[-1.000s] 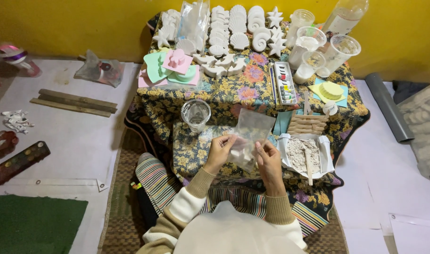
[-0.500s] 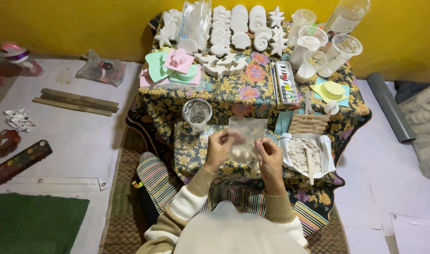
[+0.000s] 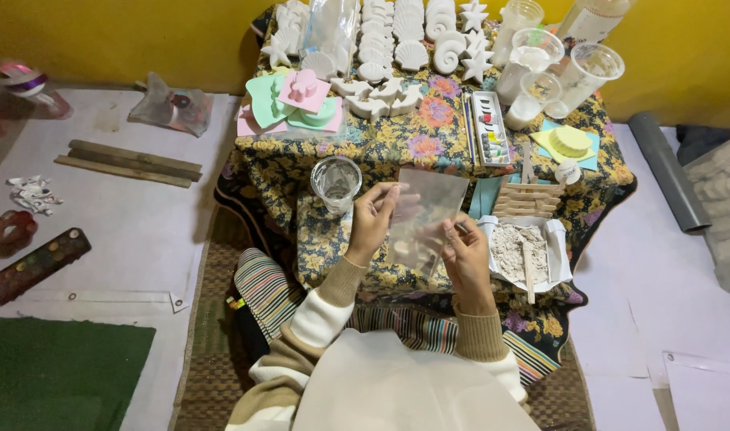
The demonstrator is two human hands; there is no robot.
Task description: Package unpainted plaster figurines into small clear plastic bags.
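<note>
Plastic bag: clear, held up flat over the lap, at the 6 o'clock edge of the counter; something small and pale sits low inside, too blurred to tell.
Left hand: pinching the bag's upper left edge, fingers curled on the film.
Right hand: gripping the bag's right side lower down, thumb on the plastic.
Change: a second ago bag crumpled and slanted between both hands; half a second ago opened out; now stretched wide and smooth, top edge level.
Meaning: likely a check or straightening of the bag and its contents, judged from the spread film alone.
Glass: clear, upright, just at 9 o'clock of the left hand, apart from it; unmoved.
Powder tray: white tray of grey powder with a stick, at 3 o'clock of the right hand, close but not touching.
Paint set: narrow box, at 12 o'clock of the bag.
Shell casts: white shapes in rows at the far 12 o'clock side.
Foam moulds: pink and green, at 11 o'clock.
</note>
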